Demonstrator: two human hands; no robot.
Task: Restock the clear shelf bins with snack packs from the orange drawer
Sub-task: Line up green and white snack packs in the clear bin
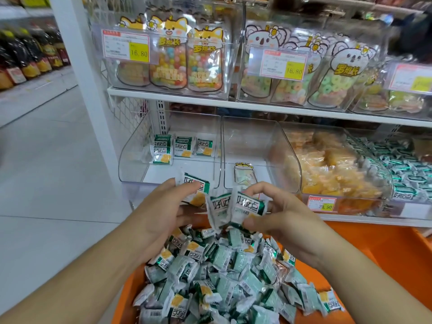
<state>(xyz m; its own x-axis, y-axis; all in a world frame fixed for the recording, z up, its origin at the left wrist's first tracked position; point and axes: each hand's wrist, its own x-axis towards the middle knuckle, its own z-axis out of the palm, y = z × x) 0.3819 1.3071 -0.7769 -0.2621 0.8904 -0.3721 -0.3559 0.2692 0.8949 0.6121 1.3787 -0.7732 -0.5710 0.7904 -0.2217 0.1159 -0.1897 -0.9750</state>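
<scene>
Snack packs (224, 272) in green and white wrappers lie heaped in the orange drawer (364, 249) at the bottom of the view, right under both hands. Left hand (163, 211) grips one pack (195, 190) between thumb and curled fingers, holding it just in front of the leftmost clear bin (133, 160) on the lower shelf. Right hand (275, 213) pinches two more packs (236, 209) by their upper edges, so they hang above the heap. Both hands sit close together over the drawer's far end.

That leftmost bin holds only a few matching packs (180, 147) standing along its back wall, with bare floor ahead of them. Its raised front lip stands between the held pack and the bin's floor. Next to it, the middle bin (247, 141) contains a single cat-printed pouch (244, 175) lying flat. Further right, a bin of orange-yellow sweets (332, 169) is nearly full and carries a price tag (322, 204) reading 29.90, then comes a bin of green-wrapped packs (402, 169). On the upper shelf, bins hold candy pouches (187, 57) with cat and koala prints behind yellow price labels. Bottles (30, 57) line a shelf far to the left across the pale floor.
</scene>
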